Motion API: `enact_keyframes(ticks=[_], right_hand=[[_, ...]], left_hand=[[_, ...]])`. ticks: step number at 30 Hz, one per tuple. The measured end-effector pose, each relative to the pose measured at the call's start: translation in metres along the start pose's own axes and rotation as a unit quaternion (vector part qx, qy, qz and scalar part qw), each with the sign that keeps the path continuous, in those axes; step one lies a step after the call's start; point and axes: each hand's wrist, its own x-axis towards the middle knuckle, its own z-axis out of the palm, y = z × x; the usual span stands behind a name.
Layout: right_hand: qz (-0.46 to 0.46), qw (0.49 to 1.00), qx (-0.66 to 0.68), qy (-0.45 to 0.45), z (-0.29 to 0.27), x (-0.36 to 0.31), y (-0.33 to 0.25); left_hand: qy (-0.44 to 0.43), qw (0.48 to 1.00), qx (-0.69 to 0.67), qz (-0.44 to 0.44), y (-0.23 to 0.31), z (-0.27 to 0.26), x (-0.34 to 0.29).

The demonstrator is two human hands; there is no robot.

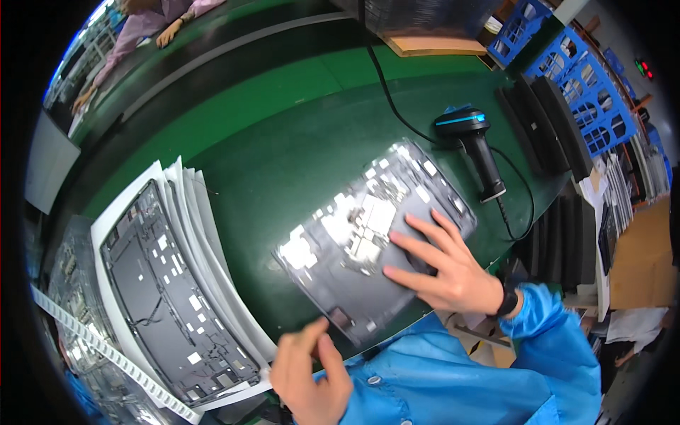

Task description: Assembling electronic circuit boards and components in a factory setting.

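Observation:
A dark grey laptop chassis panel lies tilted on the green worktop in front of me. White patches and metal-coloured parts cover its middle and upper side. My right hand rests on its right half, fingers spread flat over the surface. Close to the panel's lower left corner is my left hand, slightly blurred, its thumb and index finger apart and nothing visible between them. At the left, a similar dark panel with thin cables and white stickers lies on a stack of white sheets.
A black handheld scanner with a blue stripe and cable lies right of the panel. Black foam pieces and blue crates stand beyond it. Clear plastic trays line the left edge. Another person's hand shows across the bench.

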Motion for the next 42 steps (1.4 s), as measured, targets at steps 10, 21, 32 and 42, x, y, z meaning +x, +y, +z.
enact_keyframes(ticks=[10,21,32,42], right_hand=[[0.000,0.981,-0.122,0.153,0.080,0.212,0.100],[0.037,0.975,0.077,0.205,0.084,0.283,0.117],[-0.235,0.819,0.524,-0.021,0.035,0.206,-0.151],[-0.225,0.765,0.593,-0.115,0.051,0.207,-0.196]], left_hand=[[0.169,0.979,-0.022,0.115,0.001,-0.024,-0.041],[0.412,0.853,0.070,-0.311,-0.030,-0.103,-0.091],[0.495,0.840,-0.054,-0.215,-0.044,-0.105,-0.073],[0.418,0.898,-0.026,-0.130,-0.048,-0.114,-0.086]])
